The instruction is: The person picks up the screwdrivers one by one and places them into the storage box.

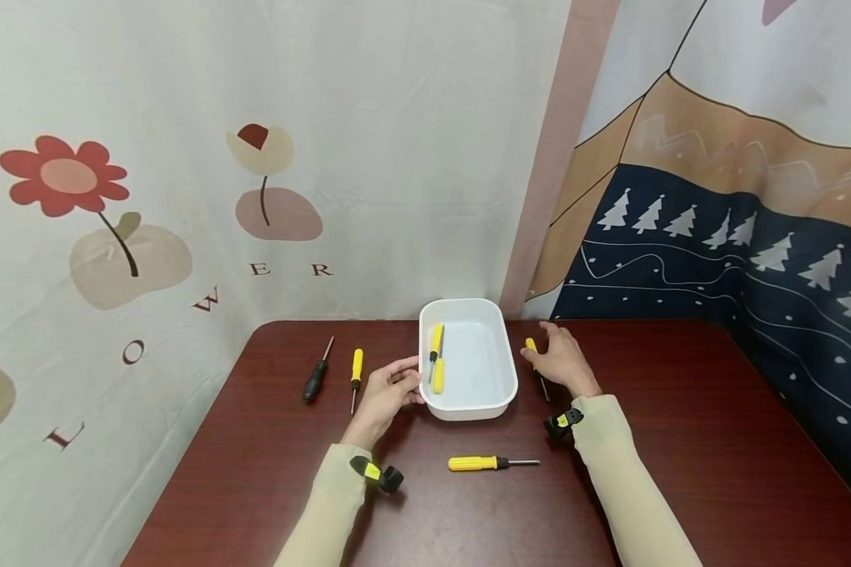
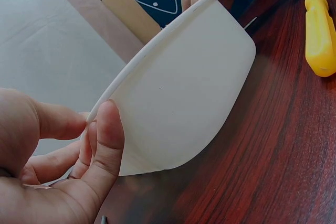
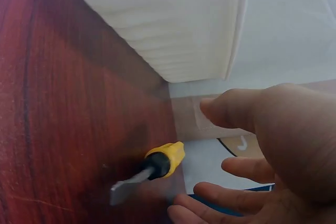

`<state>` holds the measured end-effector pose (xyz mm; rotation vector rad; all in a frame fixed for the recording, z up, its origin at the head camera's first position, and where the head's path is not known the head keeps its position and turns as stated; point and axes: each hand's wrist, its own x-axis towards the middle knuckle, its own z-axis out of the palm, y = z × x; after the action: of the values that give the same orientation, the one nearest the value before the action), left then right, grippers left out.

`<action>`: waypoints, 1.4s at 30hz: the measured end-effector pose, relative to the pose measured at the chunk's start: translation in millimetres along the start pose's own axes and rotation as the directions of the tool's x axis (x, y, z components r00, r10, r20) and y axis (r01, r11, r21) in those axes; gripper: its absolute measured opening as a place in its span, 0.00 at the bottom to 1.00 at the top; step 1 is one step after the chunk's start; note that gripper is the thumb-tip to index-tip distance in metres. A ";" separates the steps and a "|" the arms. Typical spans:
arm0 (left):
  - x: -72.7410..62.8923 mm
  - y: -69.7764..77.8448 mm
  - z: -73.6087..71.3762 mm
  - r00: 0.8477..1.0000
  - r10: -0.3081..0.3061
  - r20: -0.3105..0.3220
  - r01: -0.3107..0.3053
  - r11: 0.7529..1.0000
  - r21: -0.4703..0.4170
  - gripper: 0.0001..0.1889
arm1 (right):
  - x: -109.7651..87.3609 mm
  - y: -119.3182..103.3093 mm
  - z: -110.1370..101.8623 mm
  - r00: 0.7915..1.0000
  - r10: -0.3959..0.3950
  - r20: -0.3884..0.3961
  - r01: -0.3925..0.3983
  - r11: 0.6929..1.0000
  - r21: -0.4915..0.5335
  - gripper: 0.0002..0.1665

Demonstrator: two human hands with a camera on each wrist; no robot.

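A white plastic tray [image 1: 471,411] stands at the back of the table, and my left hand [image 1: 384,398] pinches its left rim between thumb and fingers. Two screwdrivers with yellow handles, one handle nearer [image 1: 438,378] and one farther back [image 1: 436,340], lie along the tray's left side. To the right of the tray, my right hand [image 1: 562,362] hovers by another yellow-handled screwdriver [image 1: 531,345]. In the right wrist view that screwdriver [image 3: 167,160] lies on the table with its flat tip toward the camera. The right hand's fingers [image 3: 231,198] are spread apart from it.
Left of the tray lie a black-handled screwdriver [image 1: 315,383] and a yellow-handled one [image 1: 358,365]. Another yellow screwdriver [image 1: 473,464] lies crosswise in front of the tray. A printed curtain [image 1: 397,157] hangs behind the dark red table [image 1: 425,520].
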<state>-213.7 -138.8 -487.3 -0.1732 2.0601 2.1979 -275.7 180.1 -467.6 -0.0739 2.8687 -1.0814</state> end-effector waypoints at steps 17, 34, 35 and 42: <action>-0.6 -0.1 -0.1 1.000 -0.007 0.000 0.007 1.000 -0.008 0.21 | -1.0 4.5 10.0 1.000 0.011 -0.024 -0.013 0.997 -0.082 0.34; 0.6 -2.2 -0.8 1.000 -0.011 0.002 0.011 1.000 -0.011 0.21 | 1.2 3.8 16.7 0.995 0.090 -0.042 -0.093 0.993 -0.068 0.25; 0.7 -2.4 -0.9 1.000 -0.009 0.002 0.009 1.000 -0.008 0.21 | 1.1 4.4 16.3 0.995 0.087 -0.043 -0.090 0.994 -0.069 0.24; -0.3 -0.8 0.3 1.000 0.000 -0.003 0.000 1.000 -0.013 0.22 | 1.5 6.5 13.6 0.997 0.067 -0.043 -0.070 0.996 -0.056 0.23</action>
<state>-213.2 -138.4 -488.1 -0.1777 2.0474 2.2126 -276.1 175.9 -482.2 0.0436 2.9152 -1.0008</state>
